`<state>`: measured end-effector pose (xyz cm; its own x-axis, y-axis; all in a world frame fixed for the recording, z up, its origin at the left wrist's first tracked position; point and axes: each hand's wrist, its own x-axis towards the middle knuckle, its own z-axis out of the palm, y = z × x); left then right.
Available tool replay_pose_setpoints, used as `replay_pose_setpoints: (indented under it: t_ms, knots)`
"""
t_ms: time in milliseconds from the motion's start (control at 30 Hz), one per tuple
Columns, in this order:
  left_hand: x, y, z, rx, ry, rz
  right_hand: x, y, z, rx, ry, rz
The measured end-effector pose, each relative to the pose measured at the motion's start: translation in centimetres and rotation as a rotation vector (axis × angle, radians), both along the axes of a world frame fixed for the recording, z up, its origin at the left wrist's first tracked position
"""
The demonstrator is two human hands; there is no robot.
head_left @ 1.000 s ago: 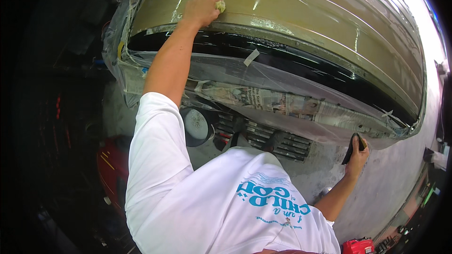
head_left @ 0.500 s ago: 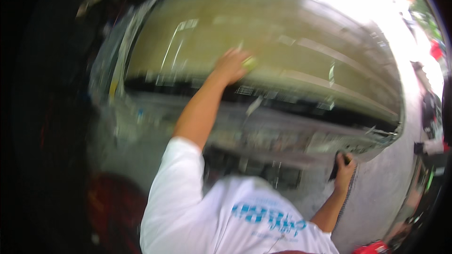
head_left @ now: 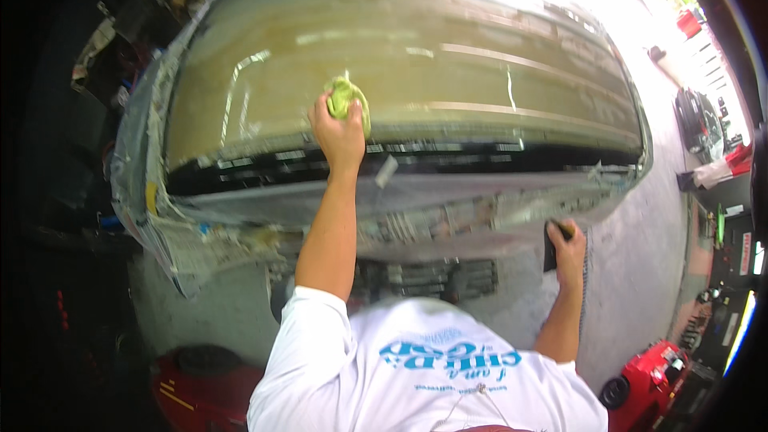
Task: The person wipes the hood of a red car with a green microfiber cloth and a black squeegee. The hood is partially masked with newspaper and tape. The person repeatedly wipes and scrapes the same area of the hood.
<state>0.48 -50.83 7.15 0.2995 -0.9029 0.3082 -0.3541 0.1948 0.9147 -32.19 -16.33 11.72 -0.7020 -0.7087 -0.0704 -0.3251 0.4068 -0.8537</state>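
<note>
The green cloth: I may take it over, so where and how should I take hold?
Probably pinch the cloth by its bunched far end, coming from the far side: that end bulges free, while the left hand's grip covers the near part.

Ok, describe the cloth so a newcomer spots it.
Find the big olive panel, then the left hand over its near edge. The cloth is bunched in that hand; its bright yellow-green sets it apart from the dark flat thing in the right hand.

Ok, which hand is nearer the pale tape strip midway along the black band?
Left. The left hand is above-left of the tape strip; the right hand is farther, below-right.
</note>
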Motion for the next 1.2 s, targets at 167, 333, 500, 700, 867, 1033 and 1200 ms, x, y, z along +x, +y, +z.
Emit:
replay_pose_setpoints:
  t_ms: [167,333,500,700,867,1033,1200]
  knots:
    - [-4.7,3.3,-3.3,-0.170,-0.353,0.165,-4.2,-1.3,-0.8,0.039,-0.117,0.145]
    - [-6.9,3.2,-3.6,-0.137,-0.663,0.326,-9.3,-4.7,-0.5,0.077,-0.012,0.420]
    - [-6.2,2.7,-4.6,-0.224,-0.607,0.414,-12.4,-11.7,1.8,-0.071,0.248,0.634]
    - [-7.1,2.5,-5.4,-0.281,-0.541,0.444,-7.6,-23.1,2.3,-0.028,0.661,0.899]
    - [-6.9,2.6,-5.9,-0.266,-0.548,0.424,-6.2,-27.8,-2.1,0.026,0.907,1.090]
    - [-6.9,2.6,-5.3,-0.279,-0.533,0.451,-2.2,-29.2,-3.0,-0.047,0.988,1.098]
    - [-6.4,2.7,-5.5,-0.276,-0.553,0.443,1.0,-30.7,-2.2,0.032,1.084,1.125]
